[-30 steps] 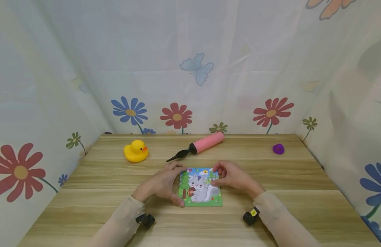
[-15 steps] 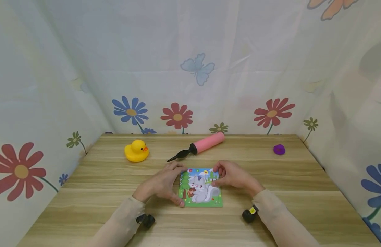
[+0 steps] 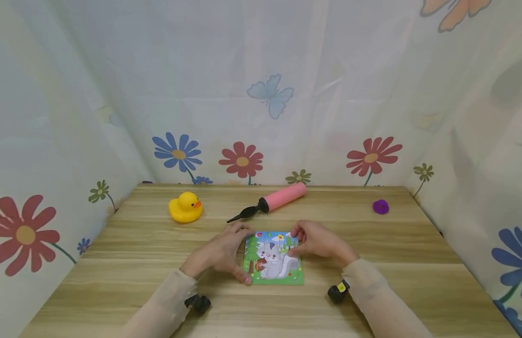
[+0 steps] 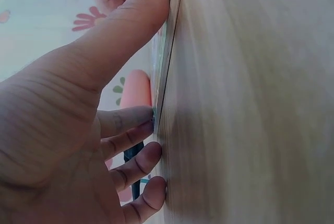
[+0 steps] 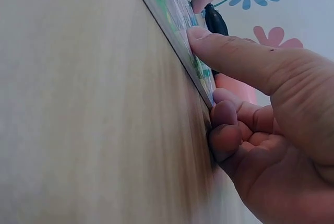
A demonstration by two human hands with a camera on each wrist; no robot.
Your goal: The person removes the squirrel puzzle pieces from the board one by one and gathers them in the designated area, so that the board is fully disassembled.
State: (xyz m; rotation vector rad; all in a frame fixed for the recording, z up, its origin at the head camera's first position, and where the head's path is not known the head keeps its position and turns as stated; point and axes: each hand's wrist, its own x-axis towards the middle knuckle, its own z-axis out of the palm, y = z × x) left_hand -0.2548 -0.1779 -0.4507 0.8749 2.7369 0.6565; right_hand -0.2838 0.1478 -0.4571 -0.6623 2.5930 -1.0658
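Observation:
A thin square picture board (image 3: 274, 277) with a grey squirrel on it lies flat on the table, in the middle of the head view. My left hand (image 3: 222, 251) holds its left side, thumb at the near left corner and fingertips at the far left one. At the far right corner my right hand (image 3: 322, 241) pinches the board, its thumb on the printed face and its other fingers curled at the edge. The left wrist view shows the board's pale edge (image 4: 168, 51) under the thumb. From the right wrist, the right thumb (image 5: 229, 51) lies across the picture.
Beyond the board lies a pink hand pump (image 3: 285, 197) with a black nozzle. A yellow rubber duck (image 3: 186, 208) sits at the back left, and a small purple object (image 3: 380, 206) at the back right. Flower-printed curtains (image 3: 210, 108) enclose the wooden table (image 3: 371, 239).

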